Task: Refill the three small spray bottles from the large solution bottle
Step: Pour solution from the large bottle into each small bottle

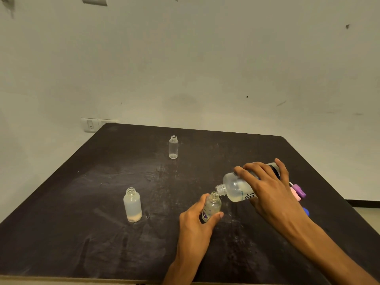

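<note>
Near table's [82,202] right edge: your right hand [271,190] grips tilted large bottle [236,189]; left hand [197,221] holds small bottle [212,206]. Keep mouths aligned, pour slowly.

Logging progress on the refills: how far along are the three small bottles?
None looks finished. In hand: the right hand tips the large bottle into the small bottle held by the left hand. Left: the frosted bottle holds only a little at the bottom; the far bottle looks empty.
</note>
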